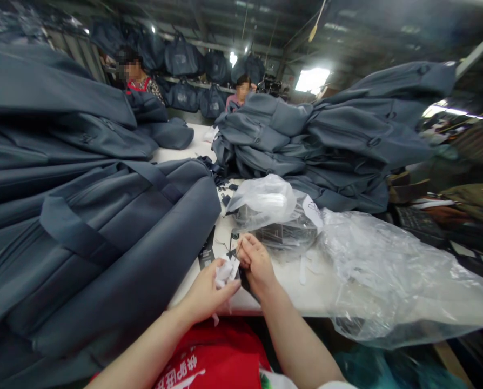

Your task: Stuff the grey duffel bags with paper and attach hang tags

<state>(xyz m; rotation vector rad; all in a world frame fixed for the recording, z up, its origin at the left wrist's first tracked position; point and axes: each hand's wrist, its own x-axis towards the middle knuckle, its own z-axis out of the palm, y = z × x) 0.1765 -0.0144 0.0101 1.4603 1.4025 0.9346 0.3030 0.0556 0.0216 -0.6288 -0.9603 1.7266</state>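
Observation:
My left hand (pixel 207 292) is closed round a small bunch of crumpled white paper (pixel 225 272) at the near edge of a white table (pixel 302 286). My right hand (pixel 256 261) sits just right of it, fingers pinched on a small black tag (pixel 241 276) beside the white paper. A flat black hang tag (pixel 206 253) lies on the table just left of my hands. A large grey-blue bag (pixel 104 254) lies right against my left arm.
Clear plastic bags (pixel 387 275) spread over the table to my right, one holding black tags (pixel 282 232). A heap of grey-blue bags (pixel 326 140) stands behind them. Two people sit at the far end of the table. A red garment (pixel 217 356) is below my arms.

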